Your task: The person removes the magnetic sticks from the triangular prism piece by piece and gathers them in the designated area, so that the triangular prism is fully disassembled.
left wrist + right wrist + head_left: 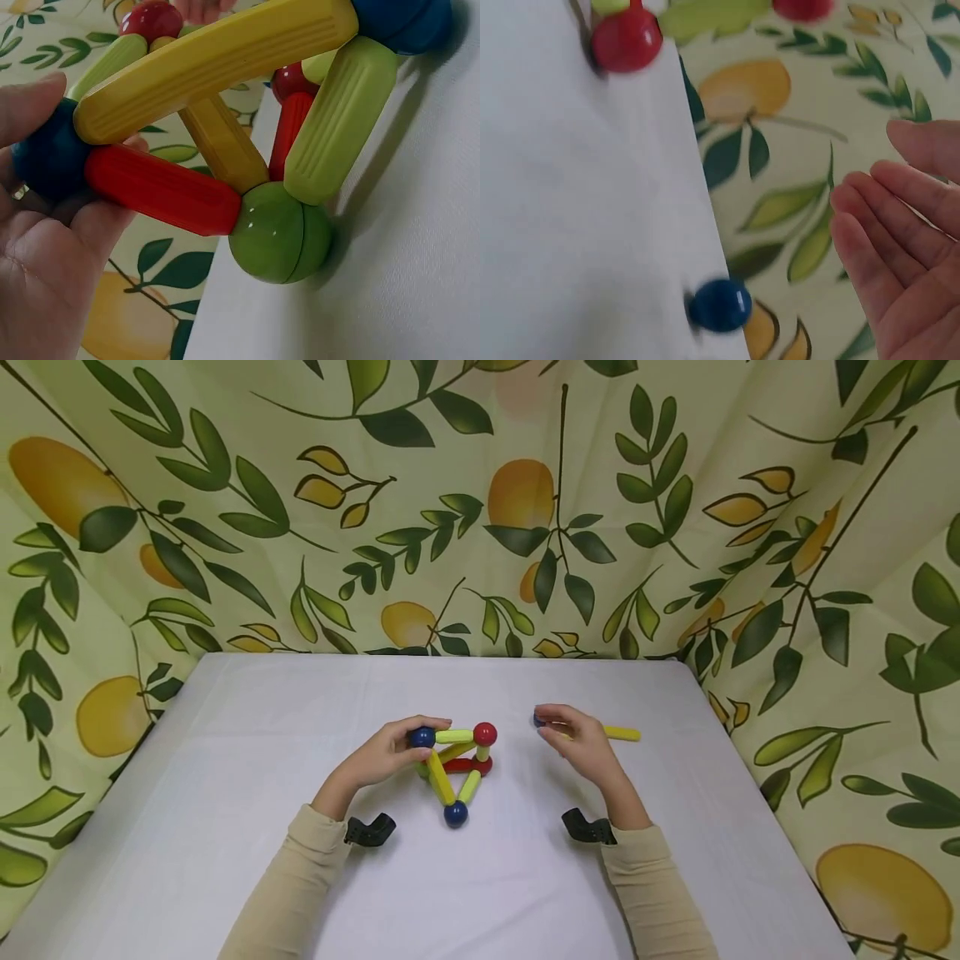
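Observation:
A frame of coloured rods and balls stands on the table. My left hand (pixel 382 752) grips its upper blue ball (pixel 422 737), seen also in the left wrist view, where red (pixel 165 189) and yellow rods (pixel 217 64) meet that ball and a green ball (pixel 277 232) rests on the white surface. A red ball (pixel 485 733) forms the frame's upper right corner, a second blue ball (pixel 455 814) its near one. To the right, my right hand (pixel 585 747) hovers with bent, relaxed fingers near a loose blue ball (pixel 721 305), holding nothing.
A yellow rod (pixel 622 733) lies on the white table (pixel 480 893) just right of my right hand, partly hidden by it. Behind the table hangs a curtain (pixel 450 560) printed with leaves and fruit. Black wrist mounts sit at both sleeves.

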The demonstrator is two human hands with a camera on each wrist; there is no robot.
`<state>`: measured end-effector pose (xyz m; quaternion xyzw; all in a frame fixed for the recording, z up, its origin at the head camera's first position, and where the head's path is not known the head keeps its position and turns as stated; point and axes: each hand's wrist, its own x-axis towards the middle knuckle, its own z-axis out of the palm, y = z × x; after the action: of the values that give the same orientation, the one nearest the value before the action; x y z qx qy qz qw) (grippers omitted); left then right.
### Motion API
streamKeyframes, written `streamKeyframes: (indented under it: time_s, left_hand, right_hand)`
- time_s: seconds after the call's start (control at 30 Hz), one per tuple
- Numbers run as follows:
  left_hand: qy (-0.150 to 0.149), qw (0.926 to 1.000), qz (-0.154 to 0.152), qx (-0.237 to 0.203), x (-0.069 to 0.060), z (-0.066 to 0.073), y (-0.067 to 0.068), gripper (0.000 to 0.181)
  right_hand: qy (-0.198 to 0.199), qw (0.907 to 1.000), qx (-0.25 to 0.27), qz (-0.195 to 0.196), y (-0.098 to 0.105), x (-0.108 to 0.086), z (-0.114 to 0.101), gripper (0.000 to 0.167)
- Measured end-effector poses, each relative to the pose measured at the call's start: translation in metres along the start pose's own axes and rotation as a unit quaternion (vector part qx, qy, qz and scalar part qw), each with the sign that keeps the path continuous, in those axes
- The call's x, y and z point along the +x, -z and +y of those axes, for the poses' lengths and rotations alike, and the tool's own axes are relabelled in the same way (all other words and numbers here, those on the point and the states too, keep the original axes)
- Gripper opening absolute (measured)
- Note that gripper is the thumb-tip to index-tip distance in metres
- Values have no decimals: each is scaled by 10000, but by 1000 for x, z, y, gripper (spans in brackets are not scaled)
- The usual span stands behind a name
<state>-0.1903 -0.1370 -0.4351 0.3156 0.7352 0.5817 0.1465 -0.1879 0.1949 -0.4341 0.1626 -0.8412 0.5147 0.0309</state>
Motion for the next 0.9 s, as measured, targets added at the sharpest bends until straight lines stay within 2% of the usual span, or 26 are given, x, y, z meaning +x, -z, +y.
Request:
streamKeyframes:
  time_s: [0.13, 0.23, 0.33, 0.47, 0.53, 0.63, 0.8, 0.9]
  left_hand:
    - [-132, 9994, -173, -263, 4, -3, -1, 41]
    - [-200, 9991, -119, -359, 10, -4, -3, 39]
    - [-204, 9994, 85, -253, 16, -6, -8, 36]
    - [-64, 9987, 509, -65, 23, -11, -18, 29]
    - [34, 9971, 757, -15, 24, -13, -21, 27]
    - [138, 9943, 1060, 59, 25, -12, -24, 25]
    - [224, 9921, 1233, 48, 26, -11, -27, 25]
    - [280, 9906, 1338, -79, 27, -12, -31, 25]
  right_hand:
    - [105, 9964, 319, -773, -19, 1, -13, 39]
    - [102, 9928, 490, -1085, -32, 5, -23, 42]
    - [154, 9914, 241, -1274, -44, 11, -32, 43]
    - [94, 9868, -361, -1578, -52, 16, -39, 39]
    - [5, 9860, -483, -1598, -53, 16, -39, 38]
    - [-49, 9888, -277, -1467, -51, 16, -35, 39]
    - [-36, 9889, 482, -1404, -42, 14, -27, 38]
    - [3, 9882, 682, -1373, -41, 12, -24, 37]
